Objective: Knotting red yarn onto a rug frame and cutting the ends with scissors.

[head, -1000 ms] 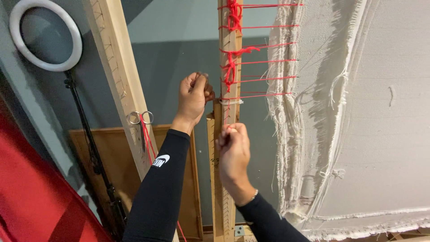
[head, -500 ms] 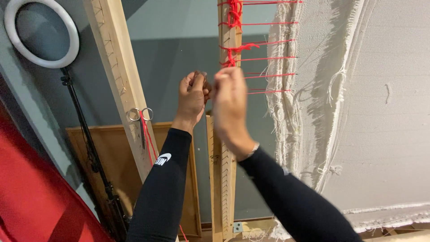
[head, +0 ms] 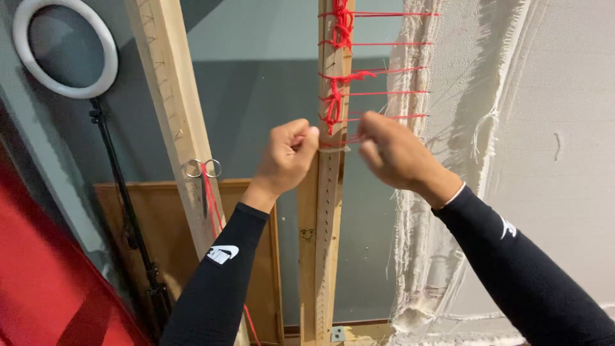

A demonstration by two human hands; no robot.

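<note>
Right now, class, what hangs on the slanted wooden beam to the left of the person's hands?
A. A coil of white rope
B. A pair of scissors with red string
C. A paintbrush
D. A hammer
B: a pair of scissors hangs by its metal finger loops on the slanted wooden beam, with red string trailing down beside it, left of the left hand.

Between the hands stands the upright wooden post (head: 328,211) — red cord (head: 334,102) knotted around it just above them.
</note>
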